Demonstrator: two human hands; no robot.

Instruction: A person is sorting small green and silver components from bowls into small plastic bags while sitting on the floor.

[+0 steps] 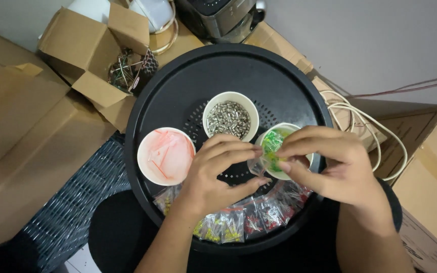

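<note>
Pinching small clear bag (257,165) between both hands above tray (178,86) centre: left hand (217,172) and right hand (330,162) each narrow on it. Bag over green-filled cup (299,130), right of centre. Metal-parts cup (228,117) behind, pink cup (166,155) left. Packets (249,218) along near edge.

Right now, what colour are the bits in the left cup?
Red, thin pieces in the white cup, seen from the head camera.

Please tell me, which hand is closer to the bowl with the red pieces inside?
The left hand. It is just beside the bowl of red pieces, at that bowl's right edge. The right hand is farther away, over the bowl of green pieces.
</note>
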